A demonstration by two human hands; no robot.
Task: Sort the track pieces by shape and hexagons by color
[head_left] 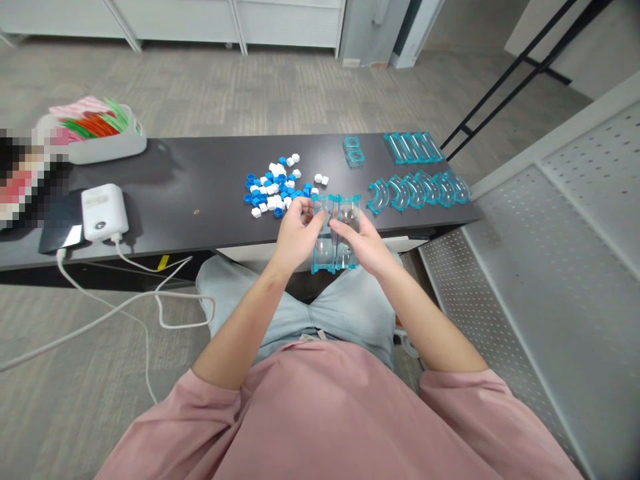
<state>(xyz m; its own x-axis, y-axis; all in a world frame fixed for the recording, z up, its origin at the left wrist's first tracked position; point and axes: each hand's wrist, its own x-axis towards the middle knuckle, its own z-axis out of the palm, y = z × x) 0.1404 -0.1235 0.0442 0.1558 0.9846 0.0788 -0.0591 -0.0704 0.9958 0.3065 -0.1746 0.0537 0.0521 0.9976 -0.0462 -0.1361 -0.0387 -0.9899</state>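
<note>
Both hands hold clear blue plastic track pieces (336,233) side by side, just over the near edge of a dark table (200,173). My left hand (296,235) pinches the left piece near its top. My right hand (363,243) grips the right piece from the side. Just behind the hands lies a pile of small blue and white blocks (275,187).
Curved blue track pieces (417,190) lie in a row at the right, straight ones (413,147) behind them, and two small square pieces (353,152) nearby. At the left sit a white charger box (103,210) with cables and a white tray (100,143) of coloured sticks.
</note>
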